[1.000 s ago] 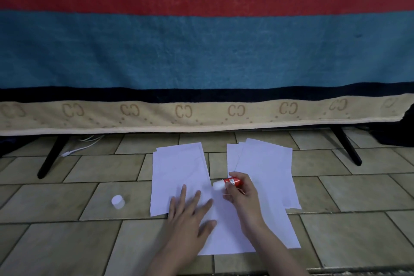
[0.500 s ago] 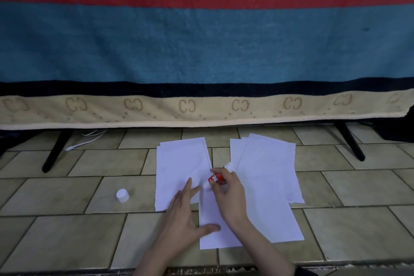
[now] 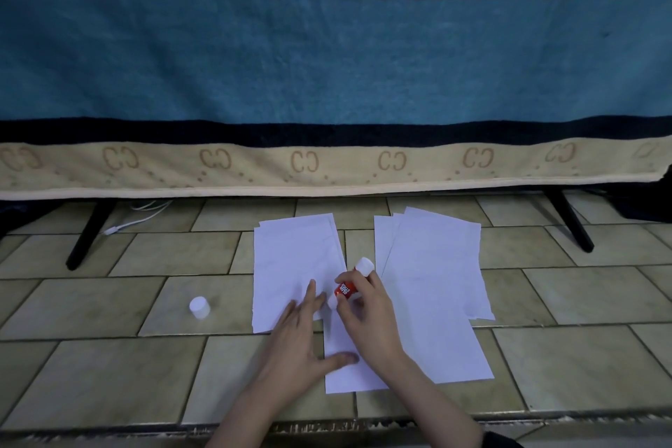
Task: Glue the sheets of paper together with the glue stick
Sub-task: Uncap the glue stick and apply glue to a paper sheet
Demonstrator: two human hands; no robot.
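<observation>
White paper sheets lie on the tiled floor: a left stack [image 3: 294, 258], a right stack [image 3: 432, 265] and a nearer sheet [image 3: 451, 353] under my hands. My right hand [image 3: 367, 316] grips a red and white glue stick [image 3: 351, 284], its glue end down on the nearer sheet's top left corner and its white base pointing up and away. My left hand [image 3: 302, 335] lies flat with fingers spread, pressing on the left stack and the nearer sheet. The glue stick's white cap [image 3: 199, 307] stands on a tile to the left, apart from the papers.
A striped blue, red and beige blanket [image 3: 327, 65] hangs across the back. Two black slanted legs [image 3: 89, 235] [image 3: 571, 222] stand under it at left and right. A white cable [image 3: 134, 218] lies on the floor near the left leg.
My right hand has swung the glue stick from lying sideways to tip-down at the nearer sheet's upper left corner. My left hand slid forward and stays flat on the paper.
</observation>
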